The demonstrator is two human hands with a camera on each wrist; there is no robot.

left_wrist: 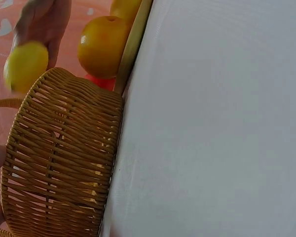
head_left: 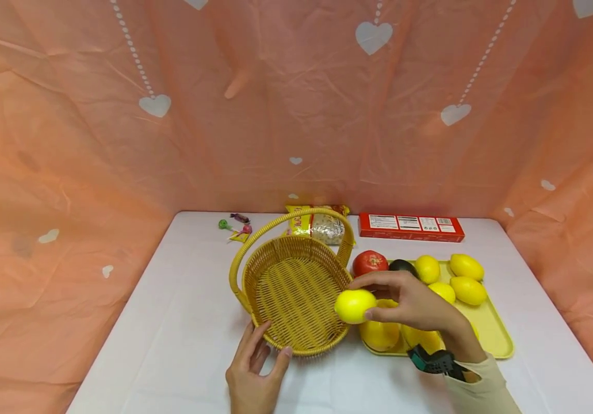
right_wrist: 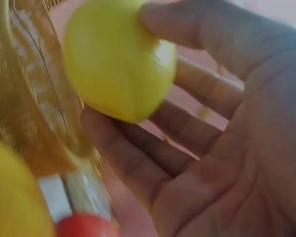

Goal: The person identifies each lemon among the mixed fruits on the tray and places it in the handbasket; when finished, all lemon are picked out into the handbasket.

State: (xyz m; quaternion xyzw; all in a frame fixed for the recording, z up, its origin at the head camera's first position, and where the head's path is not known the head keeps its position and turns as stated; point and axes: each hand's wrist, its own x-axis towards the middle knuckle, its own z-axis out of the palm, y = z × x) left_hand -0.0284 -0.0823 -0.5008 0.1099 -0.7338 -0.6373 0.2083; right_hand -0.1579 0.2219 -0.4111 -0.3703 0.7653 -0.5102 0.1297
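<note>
My right hand [head_left: 405, 302] pinches a yellow lemon [head_left: 355, 306] between thumb and fingers, over the right rim of a wicker basket [head_left: 296, 352]. The right wrist view shows the same lemon [right_wrist: 119, 61] large, the thumb on one side and fingertips on the other. My left hand [head_left: 257, 371] holds the basket's near rim, thumb and forefinger resting on its edge. Inside, the woven bottom of the basket is bare, and its tall handle arches over the far side. The left wrist view shows the outer basket wall [left_wrist: 64, 158], with the lemon [left_wrist: 27, 66] just beyond the rim.
Right of the basket, a yellow tray [head_left: 498, 336] carries several lemons [head_left: 468, 291], oranges [head_left: 379, 335], a red tomato-like fruit [head_left: 370, 263] and a dark fruit [head_left: 402, 266]. Behind lie a snack bag [head_left: 322, 225], a red box [head_left: 411, 227] and wrapped candies with lollipops [head_left: 244, 230].
</note>
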